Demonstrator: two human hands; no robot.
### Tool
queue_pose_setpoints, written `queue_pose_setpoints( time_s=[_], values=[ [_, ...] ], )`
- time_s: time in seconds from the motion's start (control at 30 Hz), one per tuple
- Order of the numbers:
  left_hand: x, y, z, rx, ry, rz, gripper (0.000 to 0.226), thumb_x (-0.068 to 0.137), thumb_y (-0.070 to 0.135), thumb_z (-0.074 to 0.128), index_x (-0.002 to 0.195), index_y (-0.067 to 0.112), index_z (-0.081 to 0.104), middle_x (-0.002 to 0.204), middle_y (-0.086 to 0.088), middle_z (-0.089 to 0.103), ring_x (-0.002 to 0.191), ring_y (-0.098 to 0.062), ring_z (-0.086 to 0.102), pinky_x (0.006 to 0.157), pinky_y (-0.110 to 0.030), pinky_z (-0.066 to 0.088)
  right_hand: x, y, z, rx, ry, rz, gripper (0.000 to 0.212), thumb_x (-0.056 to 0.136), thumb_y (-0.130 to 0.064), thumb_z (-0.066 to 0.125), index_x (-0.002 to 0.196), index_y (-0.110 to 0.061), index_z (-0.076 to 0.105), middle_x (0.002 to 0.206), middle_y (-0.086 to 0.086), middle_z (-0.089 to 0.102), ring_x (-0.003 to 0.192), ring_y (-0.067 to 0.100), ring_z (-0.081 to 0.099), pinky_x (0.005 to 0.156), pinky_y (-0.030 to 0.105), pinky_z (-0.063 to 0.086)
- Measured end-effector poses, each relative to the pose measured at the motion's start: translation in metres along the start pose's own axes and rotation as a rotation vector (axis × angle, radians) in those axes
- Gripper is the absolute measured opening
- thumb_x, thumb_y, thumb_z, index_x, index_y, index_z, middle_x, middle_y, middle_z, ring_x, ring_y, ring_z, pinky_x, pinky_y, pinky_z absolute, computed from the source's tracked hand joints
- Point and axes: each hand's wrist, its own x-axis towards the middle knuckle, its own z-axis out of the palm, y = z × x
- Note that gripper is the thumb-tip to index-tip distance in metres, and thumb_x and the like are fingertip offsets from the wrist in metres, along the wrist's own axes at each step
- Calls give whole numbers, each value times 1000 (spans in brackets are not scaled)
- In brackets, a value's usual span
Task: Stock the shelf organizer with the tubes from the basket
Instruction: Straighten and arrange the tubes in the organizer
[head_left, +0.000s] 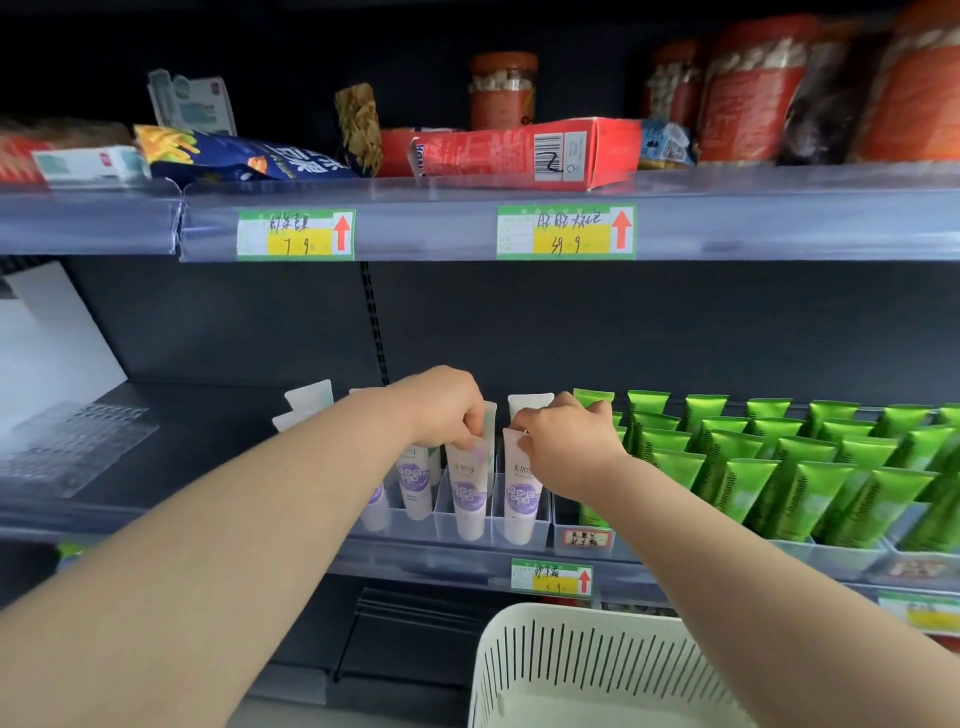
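1. Hands meet over the clear shelf organizer (519, 535), which sits at the front edge of the lower shelf (182, 447), near the centre of the view.
2. The left hand (441, 408) reaches in from 8 o'clock; its fingers are curled narrow and pinch the crimped top of a white-and-purple tube (469, 488) standing upright in an organizer slot.
3. The right hand (566, 447) comes in from 4 o'clock; its fingers are bent close together and grip the top of the neighbouring white-and-purple tube (522, 493), which stands in the next slot at 3 o'clock of the first.
4. The two hands are just beside each other, apart by a small gap.
5. More white tubes (415, 483) stand in the slots at 9 o'clock of the held pair, and another white tube top (530, 402) shows behind the right hand.
6. Green tubes (779, 467) fill rows of the organizer at 3 o'clock of the right hand, all leaning back.
7. A white slotted basket (587, 670) sits at 6 o'clock, below the shelf edge and under the right forearm; its inside cannot be seen.
8. A price tag (551, 577) is fixed to the shelf rail at 6 o'clock of the held tubes.
9. The upper shelf, at 12 o'clock, carries a red box (524, 150), a blue snack bag (244, 156) and jars (503, 91).
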Motion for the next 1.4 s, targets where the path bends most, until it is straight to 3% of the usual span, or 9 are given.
queue_pose_setpoints(
  time_s=[0.1, 0.23, 0.4, 0.63, 0.8, 0.97, 1.13, 1.27, 1.4],
  values=[
    [0, -1, 4, 30, 20, -9, 11, 85, 17, 67, 80, 7, 69, 75, 0, 54, 65, -17, 45, 59, -28, 40, -1, 0, -1, -25, -6, -8, 30, 93, -15, 46, 121, -25, 52, 108, 4, 59, 119, 24, 39, 88, 45, 30],
    [-3, -3, 5, 55, 22, -4, 13, 86, 17, 64, 73, 17, 62, 76, -1, 48, 66, -16, 41, 57, -28, 37, -2, -2, -2, -23, -25, 6, 33, 94, -16, 45, 125, -25, 50, 111, 5, 59, 121, 25, 39, 87, 44, 30],
    [-13, -7, -2, -48, 117, -9, 10, 85, 14, 68, 92, 15, 75, 90, 7, 68, 82, -14, 62, 76, -33, 54, 0, -11, -5, 34, -27, -4, 34, 96, -21, 41, 130, -24, 46, 116, 5, 59, 120, 25, 39, 87, 44, 32],
    [-39, -36, -21, -35, 249, -118, 16, 87, 23, 69, 101, 17, 73, 99, 8, 66, 92, -12, 61, 83, -33, 53, 14, -41, -11, 191, 125, -119, 33, 98, -26, 42, 130, -25, 49, 128, -1, 57, 120, 23, 44, 93, 43, 35],
    [-53, -68, -27, 33, 149, -182, 32, 78, 28, 77, 106, 15, 69, 102, 3, 64, 98, -18, 62, 86, -37, 53, 31, -76, -10, 195, 93, -200, 39, 98, -32, 45, 136, -23, 45, 133, -1, 53, 124, 22, 44, 97, 42, 35],
    [-56, -92, -16, 67, 60, -154, 19, 82, 23, 75, 101, 22, 72, 85, 17, 57, 89, -10, 59, 83, -31, 53, 47, -94, -2, 150, 53, -221, 29, 99, -27, 42, 123, -22, 55, 118, 2, 62, 108, 25, 55, 87, 36, 38],
    [-52, -99, -5, 42, 58, -156, 16, 91, 22, 63, 103, 24, 74, 94, 12, 62, 94, -13, 59, 85, -35, 52, 56, -99, 8, 185, 13, -200, 29, 100, -27, 40, 111, -23, 65, 107, 1, 68, 96, 24, 60, 77, 30, 40],
    [-48, -103, 6, 48, 64, -155, 15, 94, 22, 58, 96, 23, 73, 74, 14, 52, 85, -18, 56, 68, -29, 44, 58, -100, 12, 189, -1, -177, 26, 99, -20, 41, 105, -18, 66, 101, 4, 67, 93, 25, 59, 73, 29, 37],
    [-47, -109, 10, 101, 92, -174, 19, 93, 18, 55, 79, 24, 66, 73, 7, 50, 85, -23, 58, 63, -28, 38, 54, -101, 14, 160, 25, -174, 24, 97, -17, 42, 100, -18, 66, 96, 3, 67, 81, 23, 52, 72, 30, 32]
  ],
)
